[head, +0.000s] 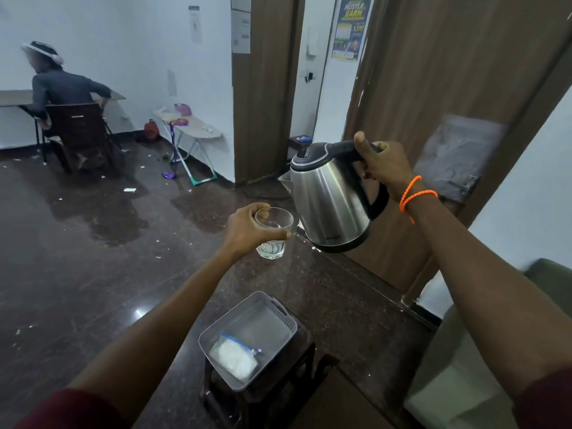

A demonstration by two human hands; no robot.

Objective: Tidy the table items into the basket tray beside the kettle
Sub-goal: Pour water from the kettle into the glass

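A: Item 1?
B: Clear faceted drinking glass, held in the air by the left hand, fingers wrapped round its wall. Likely brittle and slick; grip the wall, not the rim.

A: Item 2?
B: Stainless steel electric kettle, right hand clamped on its black handle, tilted, spout towards the glass. Probably heavy.

A: Destination?
B: Grey plastic basket tray, on the small dark table below both outstretched arms, holding 1 zip bag.
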